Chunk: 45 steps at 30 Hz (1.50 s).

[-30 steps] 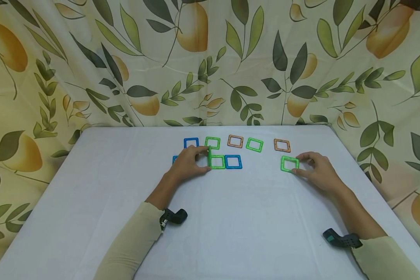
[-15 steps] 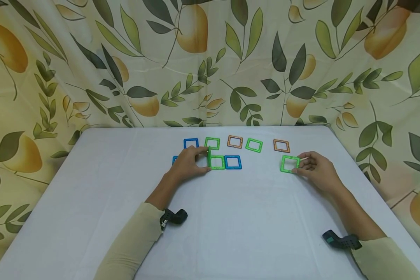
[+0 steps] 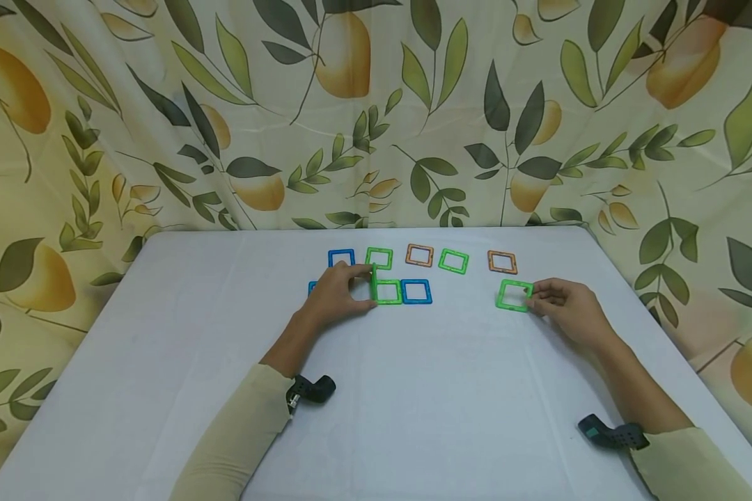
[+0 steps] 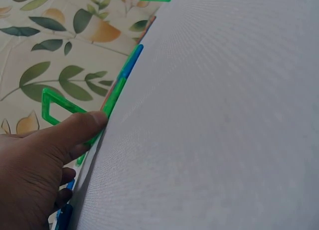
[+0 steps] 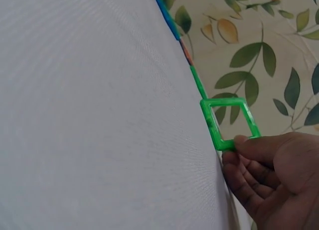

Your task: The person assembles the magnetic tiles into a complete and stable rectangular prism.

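With thumb and index finger my left hand (image 3: pixel 335 296) holds a green square magnetic tile (image 3: pixel 374 284) upright. It stands along the left edge of a flat green tile (image 3: pixel 388 303), which adjoins a blue tile (image 3: pixel 416 303). In the left wrist view the upright tile (image 4: pixel 45 104) shows as an open frame beyond the thumb. Over at the right, my right hand (image 3: pixel 570 306) pinches another green square tile (image 3: pixel 499 293) by its right side. The right wrist view shows this tile (image 5: pixel 211 125) raised, the thumb on its near bar and other fingers curled below.
Along the back of the white-covered table (image 3: pixel 439 403) lie a blue tile (image 3: pixel 341 251), green tiles (image 3: pixel 379 249) (image 3: pixel 454 270) and orange tiles (image 3: pixel 419 246) (image 3: pixel 502 253). Another blue tile (image 3: pixel 312 286) is mostly hidden behind the left hand. A patterned curtain (image 3: pixel 376 174) hangs behind the table.
The right-hand tile has shifted slightly left and tilted, and the fingers' hold has moved from its corners to its right side. My left hand and the upright tile stay put.
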Motion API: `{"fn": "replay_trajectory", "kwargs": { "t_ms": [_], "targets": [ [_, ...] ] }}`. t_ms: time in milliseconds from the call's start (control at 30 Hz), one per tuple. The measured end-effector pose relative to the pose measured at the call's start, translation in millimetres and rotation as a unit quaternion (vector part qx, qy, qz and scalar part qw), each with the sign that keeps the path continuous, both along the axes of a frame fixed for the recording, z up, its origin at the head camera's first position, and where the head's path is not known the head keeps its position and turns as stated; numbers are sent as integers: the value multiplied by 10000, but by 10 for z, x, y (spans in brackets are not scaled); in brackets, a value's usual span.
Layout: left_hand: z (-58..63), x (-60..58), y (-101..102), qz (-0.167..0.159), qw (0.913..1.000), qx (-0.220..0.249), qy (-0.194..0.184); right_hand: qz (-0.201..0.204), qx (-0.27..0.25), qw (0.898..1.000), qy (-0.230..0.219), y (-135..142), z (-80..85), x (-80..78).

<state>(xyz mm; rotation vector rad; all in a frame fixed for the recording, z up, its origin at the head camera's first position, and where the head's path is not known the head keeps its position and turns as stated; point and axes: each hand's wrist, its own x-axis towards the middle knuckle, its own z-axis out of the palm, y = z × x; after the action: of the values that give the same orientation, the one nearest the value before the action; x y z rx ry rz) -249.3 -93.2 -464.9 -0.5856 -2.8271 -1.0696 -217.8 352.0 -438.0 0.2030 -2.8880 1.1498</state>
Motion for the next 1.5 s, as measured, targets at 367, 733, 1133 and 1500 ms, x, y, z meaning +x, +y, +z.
{"fn": "replay_trajectory", "kwargs": {
  "t_ms": [367,733,1133,1500],
  "targets": [
    [-27,-30,-8,-49,9999,-121,45,340,-456,9983,127,-64,6,59],
    [0,-17,-3,-31,9999,-157,31,432,-635,9967,251,-246,-17,38],
    [-7,-7,-2,-33,9998,-202,-5,547,-874,9943,274,-493,-44,29],
    [-1,-7,-3,-30,9999,-159,-20,789,-930,9924,164,-706,-37,-12]
  ]
}}
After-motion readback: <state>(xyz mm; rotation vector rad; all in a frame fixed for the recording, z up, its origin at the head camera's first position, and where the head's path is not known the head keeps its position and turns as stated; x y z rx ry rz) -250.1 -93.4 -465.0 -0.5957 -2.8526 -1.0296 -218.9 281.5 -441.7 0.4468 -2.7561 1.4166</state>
